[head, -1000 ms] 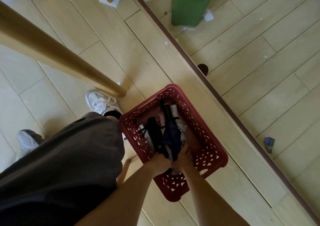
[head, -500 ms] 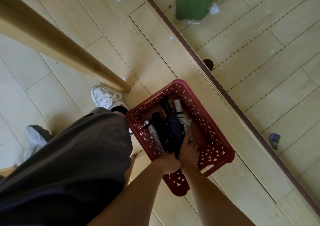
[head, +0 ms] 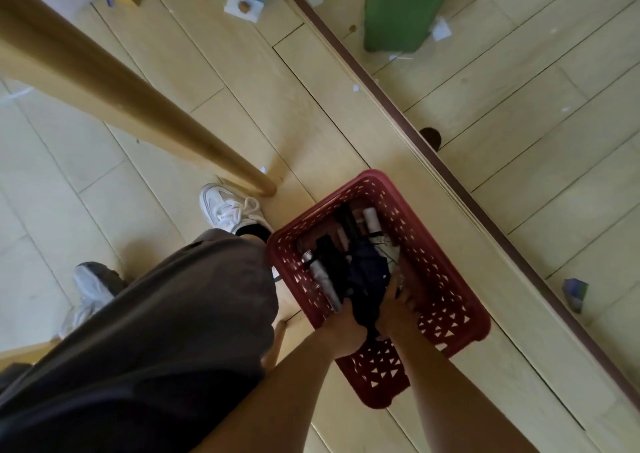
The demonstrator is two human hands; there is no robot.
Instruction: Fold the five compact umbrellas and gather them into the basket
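A dark red perforated basket (head: pixel 446 279) stands on the pale wood floor. Several folded compact umbrellas lie lengthwise in it: a silver-grey one (head: pixel 320 277) at the left, a black one (head: pixel 329 250) beside it, a dark navy one (head: pixel 367 276) in the middle, and a white-handled one (head: pixel 372 220) at the far end. My left hand (head: pixel 346 328) grips the near end of the navy umbrella. My right hand (head: pixel 396 308) rests inside the basket with fingers spread against the navy umbrella's right side.
A wooden table leg (head: pixel 194 147) slants down to the floor left of the basket. My grey trousers (head: pixel 166 331) and white shoes (head: pixel 228 210) are beside it. A green bin (head: pixel 398 12) stands at the top. A dark threshold strip (head: pixel 485 217) runs diagonally past the basket.
The view drifted slightly. My right hand's fingers have spread over the navy umbrella's side; both hands stay in the near end of the basket.
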